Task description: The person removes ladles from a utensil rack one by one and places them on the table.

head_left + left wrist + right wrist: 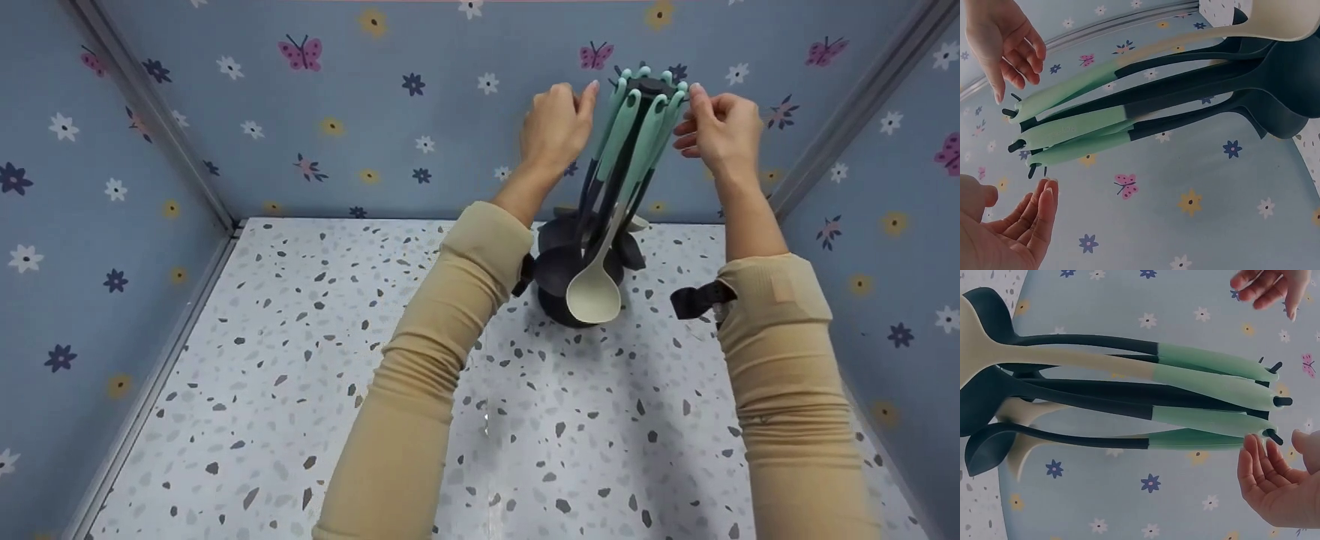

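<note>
A black utensil stand (651, 87) carries several kitchen utensils hung in a ring, with mint-green handles (619, 135). A cream ladle (595, 295) hangs at the front; dark spoon-like heads (556, 270) hang around it, partly hidden. My left hand (556, 127) is just left of the stand's top, its fingers loosely bent with nothing in them. On the other side, my right hand (724, 135) has its fingertips (1252, 444) at the edge of a green handle; whether they touch it cannot be told. Its thumb stands apart from the fingers.
The stand rests on a white speckled tabletop (315, 360) near the back. Blue flowered panels (420, 150) rise behind and at both sides, with grey metal strips (161, 112) at the corners. Black wrist straps (697, 301) sit at the sleeve cuffs.
</note>
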Demonstrator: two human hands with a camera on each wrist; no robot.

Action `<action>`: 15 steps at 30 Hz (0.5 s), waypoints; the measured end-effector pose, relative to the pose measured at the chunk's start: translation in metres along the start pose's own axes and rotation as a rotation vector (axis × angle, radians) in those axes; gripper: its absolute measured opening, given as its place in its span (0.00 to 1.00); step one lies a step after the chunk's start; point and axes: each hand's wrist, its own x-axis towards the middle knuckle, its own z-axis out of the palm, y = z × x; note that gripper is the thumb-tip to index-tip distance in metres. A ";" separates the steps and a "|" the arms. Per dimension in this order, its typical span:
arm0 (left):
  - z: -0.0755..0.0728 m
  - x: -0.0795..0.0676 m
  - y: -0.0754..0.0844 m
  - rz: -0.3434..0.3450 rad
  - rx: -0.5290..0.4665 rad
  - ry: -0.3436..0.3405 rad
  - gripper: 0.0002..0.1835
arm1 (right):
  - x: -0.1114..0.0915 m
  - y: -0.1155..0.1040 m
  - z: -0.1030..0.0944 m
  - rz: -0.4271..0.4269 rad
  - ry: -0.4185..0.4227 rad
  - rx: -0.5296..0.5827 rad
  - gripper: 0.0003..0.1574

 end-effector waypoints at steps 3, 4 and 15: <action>0.008 0.007 0.005 -0.011 -0.011 -0.011 0.20 | 0.002 0.000 0.001 0.031 -0.004 0.000 0.22; 0.010 0.009 0.006 -0.010 -0.009 -0.016 0.20 | 0.003 0.000 0.001 0.042 -0.004 0.002 0.22; 0.026 0.033 0.019 -0.075 0.043 -0.045 0.22 | 0.012 -0.006 0.007 0.091 -0.032 0.019 0.23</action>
